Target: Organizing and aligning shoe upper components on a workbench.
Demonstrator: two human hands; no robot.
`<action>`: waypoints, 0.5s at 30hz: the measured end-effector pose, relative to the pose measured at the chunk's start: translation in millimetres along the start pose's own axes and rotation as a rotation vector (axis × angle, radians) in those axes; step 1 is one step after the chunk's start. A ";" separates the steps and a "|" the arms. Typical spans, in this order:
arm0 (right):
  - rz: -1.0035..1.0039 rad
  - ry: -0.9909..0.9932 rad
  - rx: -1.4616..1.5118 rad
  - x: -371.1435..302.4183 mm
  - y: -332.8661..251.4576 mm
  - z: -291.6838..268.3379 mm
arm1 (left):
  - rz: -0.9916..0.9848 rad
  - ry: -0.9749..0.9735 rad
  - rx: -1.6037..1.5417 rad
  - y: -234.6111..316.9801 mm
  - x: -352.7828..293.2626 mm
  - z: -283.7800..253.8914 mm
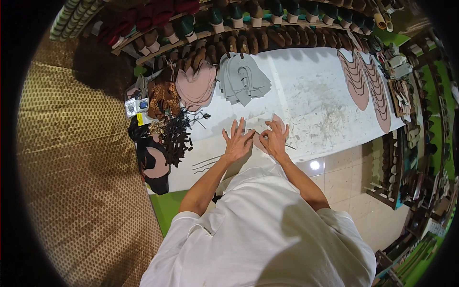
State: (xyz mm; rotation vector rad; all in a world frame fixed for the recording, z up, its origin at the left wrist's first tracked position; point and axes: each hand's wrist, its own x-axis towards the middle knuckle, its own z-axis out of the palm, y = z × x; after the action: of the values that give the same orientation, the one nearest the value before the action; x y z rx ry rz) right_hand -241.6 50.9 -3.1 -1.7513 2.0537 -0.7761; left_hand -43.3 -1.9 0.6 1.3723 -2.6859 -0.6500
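A pink sole-shaped piece (pixel 277 118) lies near the table's front edge, mostly hidden under my hands. A thin dark strip (pixel 289 147) runs below my right hand, its tail sticking out to the right. My right hand (pixel 274 139) pinches the dark strip between thumb and forefinger over the pink piece, other fingers raised. Close by on the left, my left hand (pixel 236 142) brings thumb and forefinger together at the strip's far end, its other fingers spread. More loose dark strips (pixel 207 163) lie on the table beside my left wrist.
Grey cut pieces (pixel 244 79) and pink cut pieces (pixel 196 86) are stacked at the back. A heap of dark strips (pixel 177 136) sits at the left. Pink pieces with wavy dark strips (pixel 354 81) lie far right. Racks of shoes (pixel 236 21) stand behind the white table (pixel 315 105).
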 end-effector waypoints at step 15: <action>-0.015 0.006 -0.056 -1.7 -1.1 6.3 | 0.039 -0.027 0.000 4.2 -1.5 -0.1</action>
State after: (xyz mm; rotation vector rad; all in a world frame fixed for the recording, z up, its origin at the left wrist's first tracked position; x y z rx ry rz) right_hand -236.8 51.2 -7.6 -1.7984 2.0879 -0.7353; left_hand -45.6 1.4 2.6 1.3166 -2.7262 -0.6698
